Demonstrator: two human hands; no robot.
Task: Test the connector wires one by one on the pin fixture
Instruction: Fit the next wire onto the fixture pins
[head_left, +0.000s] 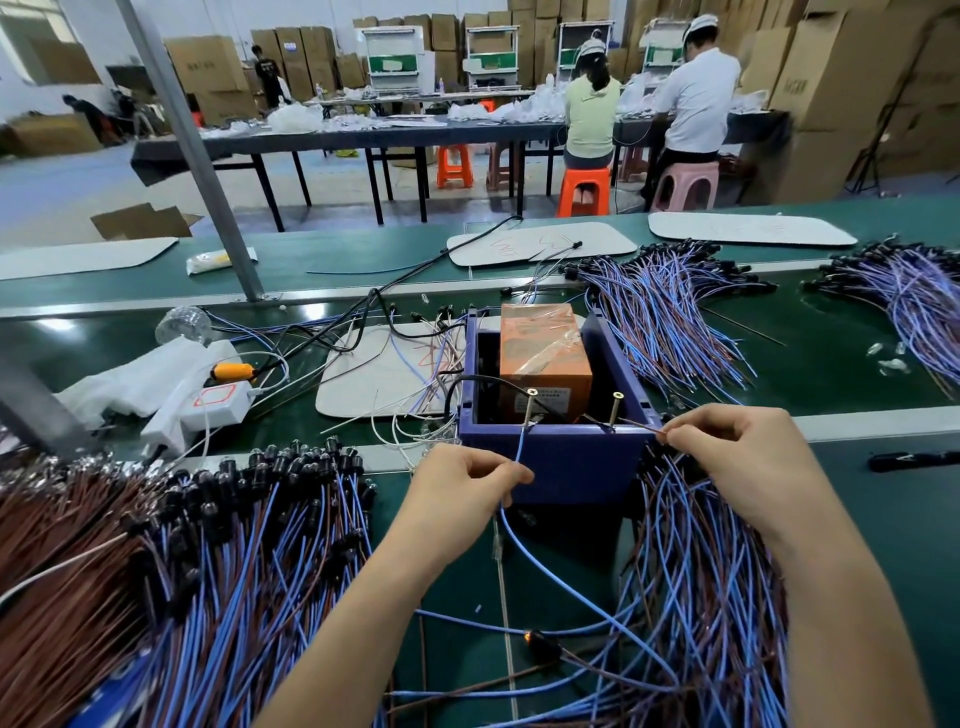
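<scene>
Atop the near wall of the blue box (561, 467), midway along the bench (883, 519), the left hand (467, 480) pinches a blue wire (519, 447) against the left screw (530, 408). The right hand (737, 441) pinches a brown wire (641, 426) against the right screw (616, 410). Both wires seem light, limp and easily kinked, so grip close behind the bare tips.

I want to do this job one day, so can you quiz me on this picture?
1. True or false: the left hand pinches a white wire.
2. The box with the pins is: A green, B blue, C yellow.
3. Fill in: the right hand brings its brown wire to the ___ pin.

Key: 1 false, it pinches a blue wire; 2 B; 3 right.
</scene>
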